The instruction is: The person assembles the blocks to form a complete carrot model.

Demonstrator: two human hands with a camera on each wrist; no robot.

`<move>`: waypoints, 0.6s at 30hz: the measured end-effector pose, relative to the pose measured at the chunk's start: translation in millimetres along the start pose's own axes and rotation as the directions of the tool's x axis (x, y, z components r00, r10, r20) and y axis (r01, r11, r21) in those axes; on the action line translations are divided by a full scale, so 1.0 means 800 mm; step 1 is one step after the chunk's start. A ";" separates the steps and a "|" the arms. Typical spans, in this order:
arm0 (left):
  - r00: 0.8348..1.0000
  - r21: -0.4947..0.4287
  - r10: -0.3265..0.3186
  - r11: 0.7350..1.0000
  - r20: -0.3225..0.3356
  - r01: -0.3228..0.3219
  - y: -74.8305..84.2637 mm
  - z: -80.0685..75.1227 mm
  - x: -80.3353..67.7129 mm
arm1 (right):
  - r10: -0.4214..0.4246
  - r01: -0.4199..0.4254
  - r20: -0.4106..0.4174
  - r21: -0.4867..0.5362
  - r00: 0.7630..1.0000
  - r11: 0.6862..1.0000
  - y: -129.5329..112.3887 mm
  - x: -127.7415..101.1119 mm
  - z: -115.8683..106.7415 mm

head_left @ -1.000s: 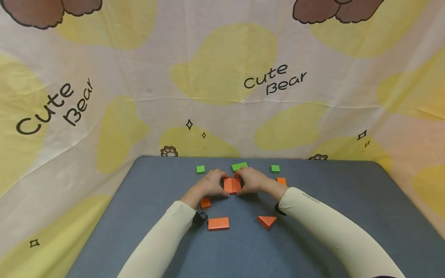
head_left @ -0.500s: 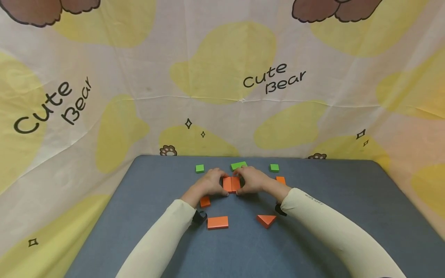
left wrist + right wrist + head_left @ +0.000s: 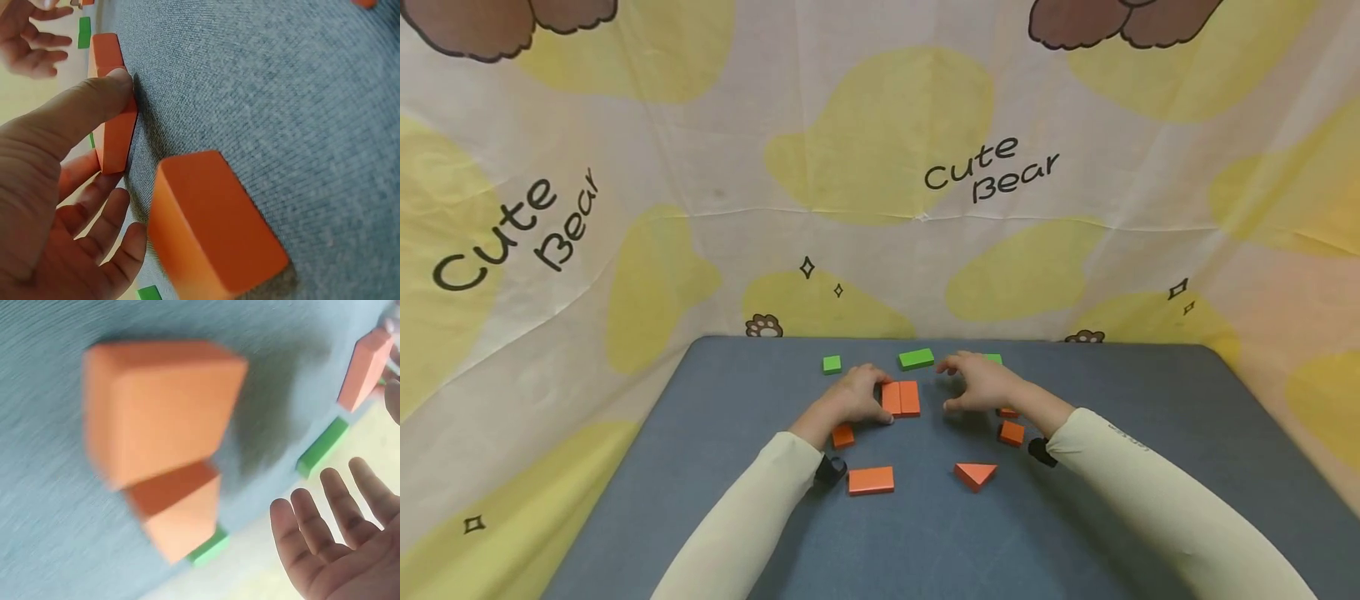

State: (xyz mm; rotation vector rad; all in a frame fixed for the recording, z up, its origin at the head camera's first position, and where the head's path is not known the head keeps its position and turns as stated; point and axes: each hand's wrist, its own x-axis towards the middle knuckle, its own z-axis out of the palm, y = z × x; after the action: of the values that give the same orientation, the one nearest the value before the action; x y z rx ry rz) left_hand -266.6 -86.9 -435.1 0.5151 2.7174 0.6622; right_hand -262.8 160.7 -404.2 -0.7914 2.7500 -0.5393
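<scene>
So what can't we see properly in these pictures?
Head view: rightmost green block, partly hidden by the right hand.
Head view: orange block, mostly hidden by the right arm.
Left wrist view: orange thing, cut off by the top edge.
Right wrist view: left hand, cut off by the right edge; nearest block, blurred.

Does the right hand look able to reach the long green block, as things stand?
Probably yes. The right hand is open and holds nothing; it is close to the long green block, and in the head view nothing stands between them.
</scene>
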 end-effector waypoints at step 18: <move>1.000 -0.012 0.001 1.000 -0.004 -0.001 -0.003 0.003 0.001 | 0.064 -0.067 -0.035 -0.087 0.997 0.994 0.069 -0.052 -0.012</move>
State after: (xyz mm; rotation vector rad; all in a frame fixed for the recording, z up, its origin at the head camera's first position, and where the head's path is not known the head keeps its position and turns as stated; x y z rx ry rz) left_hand -267.1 -87.8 -438.4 0.5131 2.7150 0.6802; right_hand -257.2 229.9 -413.2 -0.7150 2.8348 -0.4245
